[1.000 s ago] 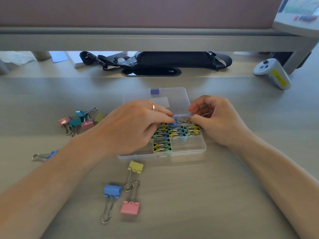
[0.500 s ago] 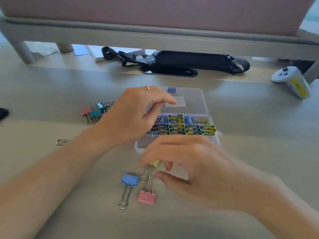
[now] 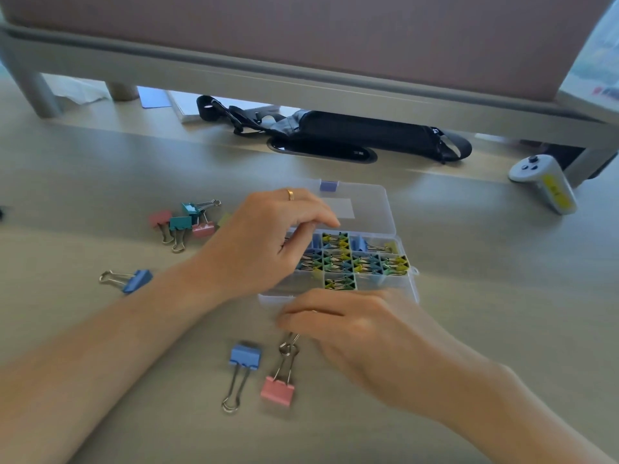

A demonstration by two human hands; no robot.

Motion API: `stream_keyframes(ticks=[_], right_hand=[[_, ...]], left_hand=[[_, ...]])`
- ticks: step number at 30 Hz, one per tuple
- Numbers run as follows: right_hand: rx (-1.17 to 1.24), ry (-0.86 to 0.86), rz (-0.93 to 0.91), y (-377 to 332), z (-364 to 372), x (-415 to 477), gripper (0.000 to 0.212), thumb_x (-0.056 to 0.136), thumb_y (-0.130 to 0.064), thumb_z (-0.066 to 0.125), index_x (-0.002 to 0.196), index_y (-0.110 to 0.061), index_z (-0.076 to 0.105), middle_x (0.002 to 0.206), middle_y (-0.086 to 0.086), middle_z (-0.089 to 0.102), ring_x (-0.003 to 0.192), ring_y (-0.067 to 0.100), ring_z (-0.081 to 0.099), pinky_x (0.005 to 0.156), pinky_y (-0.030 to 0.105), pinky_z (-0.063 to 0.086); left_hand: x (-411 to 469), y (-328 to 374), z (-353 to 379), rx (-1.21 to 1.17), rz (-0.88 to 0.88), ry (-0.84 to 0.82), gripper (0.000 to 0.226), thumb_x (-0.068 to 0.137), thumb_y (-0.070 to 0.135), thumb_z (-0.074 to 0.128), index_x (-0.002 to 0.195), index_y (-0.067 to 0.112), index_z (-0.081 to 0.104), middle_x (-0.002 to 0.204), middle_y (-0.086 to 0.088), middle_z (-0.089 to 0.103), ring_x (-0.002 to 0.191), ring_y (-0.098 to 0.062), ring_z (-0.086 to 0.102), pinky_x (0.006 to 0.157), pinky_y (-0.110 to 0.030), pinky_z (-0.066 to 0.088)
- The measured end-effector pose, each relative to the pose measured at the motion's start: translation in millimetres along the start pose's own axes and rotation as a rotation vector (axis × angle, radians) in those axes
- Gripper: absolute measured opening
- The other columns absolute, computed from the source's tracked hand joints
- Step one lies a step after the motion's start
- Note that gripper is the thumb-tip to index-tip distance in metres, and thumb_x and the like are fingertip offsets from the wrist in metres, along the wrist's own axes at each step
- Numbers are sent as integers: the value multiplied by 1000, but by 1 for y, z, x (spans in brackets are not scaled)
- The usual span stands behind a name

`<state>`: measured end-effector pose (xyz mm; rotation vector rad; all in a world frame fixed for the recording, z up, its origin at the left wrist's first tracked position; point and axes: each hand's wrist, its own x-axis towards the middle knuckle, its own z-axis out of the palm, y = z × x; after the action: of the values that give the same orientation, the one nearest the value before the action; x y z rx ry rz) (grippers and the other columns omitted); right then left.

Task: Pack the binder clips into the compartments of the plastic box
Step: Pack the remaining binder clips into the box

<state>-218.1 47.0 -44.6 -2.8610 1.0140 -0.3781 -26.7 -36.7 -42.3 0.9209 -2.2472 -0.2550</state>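
Left hand (image 3: 264, 242) curls inside the plastic box (image 3: 398, 286), right hand (image 3: 361, 333) before its near edge; both grips I cannot tell. Pink clip (image 3: 278, 390) before the box points its handles toward it.

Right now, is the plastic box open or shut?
Open. The clear lid lies flat behind the plastic box, and its compartments of small binder clips are exposed.

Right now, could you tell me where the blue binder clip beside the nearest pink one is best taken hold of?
Probably take the blue clip by its body, pinching the short ends from above. It lies flat on the desk, body away from you and thicker than the wire handles, which lie low against the surface. The pink clip sits apart on its right.
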Motion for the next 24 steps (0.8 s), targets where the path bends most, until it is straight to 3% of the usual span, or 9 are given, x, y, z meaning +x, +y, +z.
stream_keyframes(ticks=[6, 8, 11, 14, 16, 18, 20, 24], right_hand=[[92, 39, 8, 0, -2, -7, 48, 86, 4, 74, 127, -22, 71, 132, -7, 66, 97, 16, 72, 63, 38, 61], [172, 22, 12, -4, -7, -12, 48, 87, -2, 66, 129, -26, 70, 140, -13, 62, 104, 9, 70, 74, 27, 60], [304, -59, -13, -18, -15, -18, 52, 81, -10, 67, 128, -33, 70, 136, -24, 62, 111, -3, 63, 82, 2, 44], [291, -100, -77, -28, -11, -14, 39, 92, -22, 68, 128, -37, 69, 132, -25, 63, 111, -5, 62, 83, 15, 55], [239, -46, -115, -26, -3, -10, 27, 99, -20, 69, 124, -30, 71, 124, -18, 67, 99, 5, 65, 72, 28, 59], [149, 31, -133, -21, 6, -7, 24, 96, -10, 71, 116, -23, 74, 111, -10, 69, 86, 12, 63, 61, 31, 56], [139, 110, -133, -17, 9, -7, 21, 97, -8, 70, 112, -21, 76, 106, -8, 70, 86, 10, 63, 65, 28, 56], [594, 421, 168, -3, -6, -7, 8, 94, -15, 74, 99, -20, 78, 97, -14, 74, 79, 5, 69, 70, 19, 56]], left_hand=[[-2, 1, 1, 6, 0, 18, 25, 96, 0, 60, 109, 13, 78, 108, 5, 76, 100, -6, 68, 88, -23, 54], [-1, 2, -1, -9, -7, 36, 25, 97, 2, 59, 109, 13, 78, 108, 5, 76, 101, -5, 68, 90, -23, 54], [1, 4, -2, -18, -14, 69, 24, 98, 4, 59, 109, 15, 78, 108, 6, 76, 102, -4, 69, 90, -22, 54], [0, 2, 1, -24, -14, 68, 25, 97, 2, 59, 108, 14, 78, 106, 5, 76, 100, -6, 69, 88, -25, 54], [0, 1, 2, -26, -17, 70, 25, 97, 2, 59, 108, 14, 78, 107, 6, 76, 100, -6, 69, 87, -26, 55], [0, 1, 1, -31, -18, 79, 25, 97, 2, 59, 108, 14, 78, 107, 5, 76, 100, -6, 69, 87, -26, 55], [0, 1, 1, -35, -13, 79, 25, 97, 1, 59, 108, 13, 78, 106, 5, 76, 100, -6, 69, 87, -26, 56], [1, 3, -1, -71, -49, 105, 26, 98, 2, 58, 108, 14, 78, 106, 6, 76, 100, -5, 68, 88, -17, 52]])
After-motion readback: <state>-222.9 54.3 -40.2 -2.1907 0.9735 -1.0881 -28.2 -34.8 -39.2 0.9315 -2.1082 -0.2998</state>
